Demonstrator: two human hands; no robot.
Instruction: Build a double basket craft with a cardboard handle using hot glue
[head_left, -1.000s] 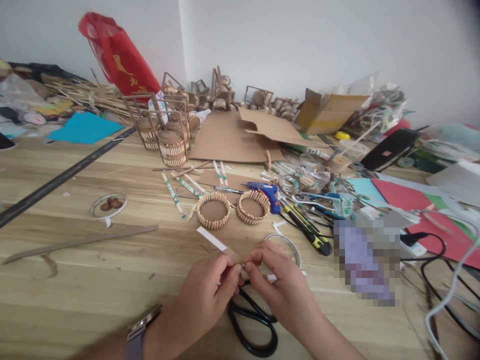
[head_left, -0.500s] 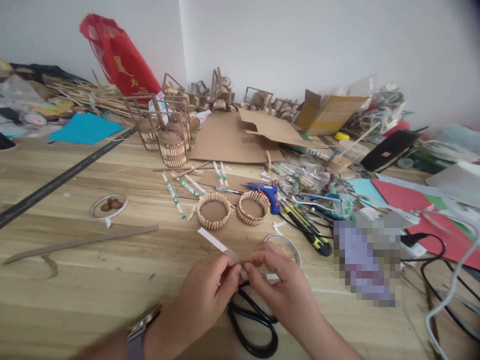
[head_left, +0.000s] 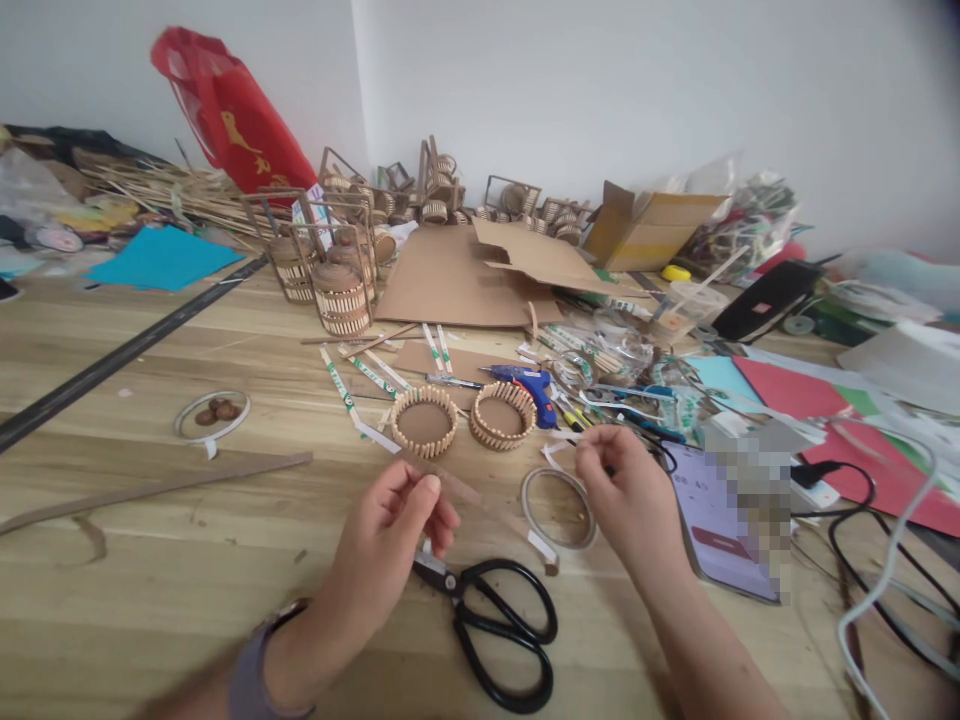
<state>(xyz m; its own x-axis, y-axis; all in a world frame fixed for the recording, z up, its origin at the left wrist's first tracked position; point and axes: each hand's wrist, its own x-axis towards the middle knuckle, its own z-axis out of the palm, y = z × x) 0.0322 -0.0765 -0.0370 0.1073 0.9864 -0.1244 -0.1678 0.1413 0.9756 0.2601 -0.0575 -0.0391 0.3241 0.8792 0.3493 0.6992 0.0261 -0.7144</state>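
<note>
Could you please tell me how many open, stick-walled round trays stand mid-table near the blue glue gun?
2. The left tray sits beyond the left hand; the right tray is beside it, nearer the blue glue gun.

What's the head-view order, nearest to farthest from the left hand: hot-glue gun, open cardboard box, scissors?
1. Scissors: just right of the left hand, blades closest to it.
2. Hot-glue gun: farther forward, right, beside the slatted ring.
3. Open cardboard box: at the back, right, near the wall.
</note>
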